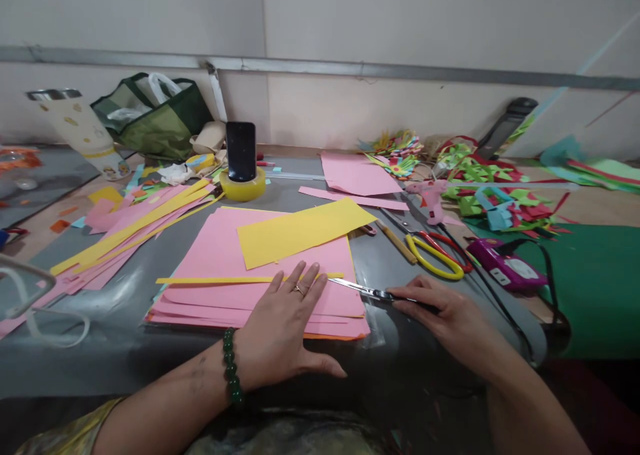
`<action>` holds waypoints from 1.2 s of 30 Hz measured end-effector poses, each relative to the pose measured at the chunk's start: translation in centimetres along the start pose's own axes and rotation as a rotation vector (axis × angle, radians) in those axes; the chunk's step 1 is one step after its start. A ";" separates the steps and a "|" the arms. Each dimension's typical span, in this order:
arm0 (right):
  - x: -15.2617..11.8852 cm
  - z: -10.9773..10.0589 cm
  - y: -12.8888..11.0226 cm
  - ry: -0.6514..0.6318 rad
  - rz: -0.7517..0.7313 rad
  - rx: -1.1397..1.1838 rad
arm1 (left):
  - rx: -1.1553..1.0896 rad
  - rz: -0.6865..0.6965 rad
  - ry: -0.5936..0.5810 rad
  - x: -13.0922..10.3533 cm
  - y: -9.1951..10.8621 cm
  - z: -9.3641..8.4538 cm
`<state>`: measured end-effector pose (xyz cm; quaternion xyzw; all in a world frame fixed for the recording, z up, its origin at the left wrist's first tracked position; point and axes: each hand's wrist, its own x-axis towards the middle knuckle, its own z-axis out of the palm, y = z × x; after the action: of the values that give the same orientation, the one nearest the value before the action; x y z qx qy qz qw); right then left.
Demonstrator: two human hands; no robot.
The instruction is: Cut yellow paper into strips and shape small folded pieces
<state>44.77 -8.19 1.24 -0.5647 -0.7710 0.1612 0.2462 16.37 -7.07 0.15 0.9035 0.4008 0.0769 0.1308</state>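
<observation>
My left hand [285, 325] lies flat with fingers spread on a stack of pink paper [200, 301], its fingertips at a narrow yellow paper strip [215, 281]. In my right hand [445, 311] is a utility knife [375, 293], its blade pointing left. The blade tip rests by the strip's right part, close to my left fingertips. Above the strip, a wider yellow paper piece [300, 231] lies slantwise across the stack. Orange paper shows at the stack's bottom edge.
Yellow-and-red-handled scissors [435, 255], a wooden-handled tool [397, 241] and a purple power strip [507, 265] lie right. A phone [241, 151] stands in a tape roll [243, 187] behind. Cut strips [135, 235] lie left; a pink glue gun [430, 201] is at back right.
</observation>
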 end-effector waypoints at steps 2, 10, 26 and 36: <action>-0.1 0.0 0.1 0.003 0.005 0.002 | -0.006 -0.003 0.000 -0.1 0.0 0.0; -0.1 0.3 0.2 0.035 0.028 0.020 | -0.076 -0.045 -0.096 0.4 1.6 -0.7; -0.2 0.0 -0.5 0.041 0.012 -0.061 | 0.002 0.007 0.018 0.5 1.7 0.6; 0.6 -0.3 -0.9 -0.019 -0.002 -0.003 | 0.024 -0.004 0.028 0.5 1.8 0.7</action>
<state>44.08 -7.92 2.06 -0.5627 -0.7742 0.1651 0.2381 18.15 -7.99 0.06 0.9030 0.4054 0.0844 0.1147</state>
